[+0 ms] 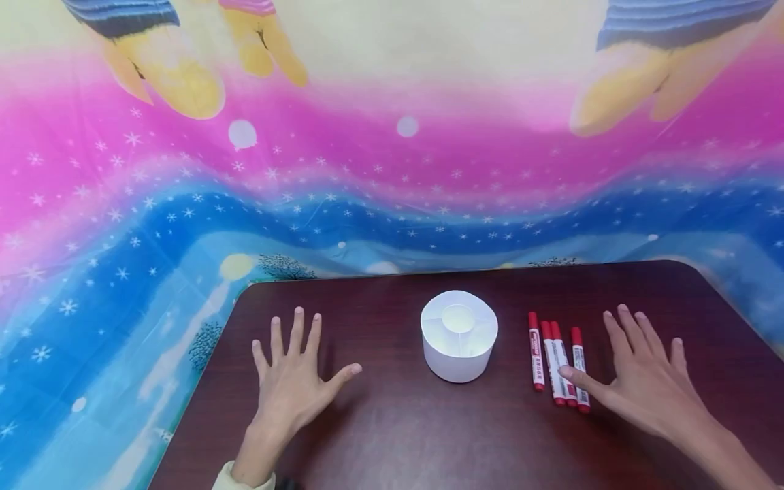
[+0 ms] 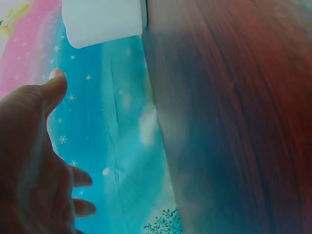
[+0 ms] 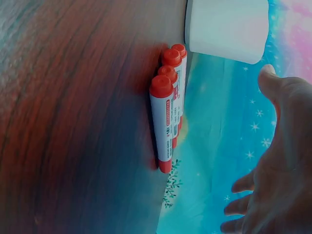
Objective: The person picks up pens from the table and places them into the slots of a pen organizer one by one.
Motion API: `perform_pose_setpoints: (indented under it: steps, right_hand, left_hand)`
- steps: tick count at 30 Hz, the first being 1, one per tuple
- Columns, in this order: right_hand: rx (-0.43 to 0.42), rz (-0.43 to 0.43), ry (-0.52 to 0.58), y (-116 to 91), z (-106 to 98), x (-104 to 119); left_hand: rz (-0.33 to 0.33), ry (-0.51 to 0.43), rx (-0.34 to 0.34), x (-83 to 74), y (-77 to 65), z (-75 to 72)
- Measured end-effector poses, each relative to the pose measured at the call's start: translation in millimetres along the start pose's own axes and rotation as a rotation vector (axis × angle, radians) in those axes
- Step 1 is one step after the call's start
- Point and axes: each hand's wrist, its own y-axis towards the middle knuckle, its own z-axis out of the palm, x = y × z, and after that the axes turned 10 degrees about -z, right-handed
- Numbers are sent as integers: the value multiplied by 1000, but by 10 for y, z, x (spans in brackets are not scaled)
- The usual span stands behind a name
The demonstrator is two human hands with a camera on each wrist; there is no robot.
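Hovering above the counter (image 1: 392, 429): your left hand (image 1: 290, 388) and right hand (image 1: 646, 381), both spread; red-capped markers (image 1: 554, 367) lie between your right hand and the round white container (image 1: 456, 365), nearer the far edge

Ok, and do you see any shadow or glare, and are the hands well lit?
Head view: left hand and right hand well lit, pale sheen on the near tabletop; left wrist view: left hand dark against the brighter snowflake backdrop; right wrist view: right hand dark too, shadow edging the nearest red-capped marker.
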Motion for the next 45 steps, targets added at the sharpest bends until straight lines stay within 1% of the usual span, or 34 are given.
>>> perform_pose_setpoints:
  steps: [7,12,15,20,26,31,34,38,45]
  right_hand:
    - [-12,-15,61,33,10,23]
    - [40,38,106,71,-3,37]
    - [63,57,132,95,-9,43]
    - [70,68,142,123,-13,41]
    - [31,71,153,139,2,15]
    - [3,81,196,123,26,-34]
    - [-21,75,237,129,47,-70]
    - [-38,73,270,150,70,-118]
    - [5,111,316,181,80,-184]
  left_hand:
    - [23,-20,10,-130,37,2]
    - [44,-31,18,-233,64,31]
    - [66,-52,17,-296,80,46]
    - [123,-89,4,-418,111,58]
    - [198,-145,-17,-559,132,92]
    - [278,-222,-4,-663,144,129]
    - [313,-259,7,-719,150,151]
    - [344,-303,16,-797,161,168]
    - [371,-364,36,-909,182,189]
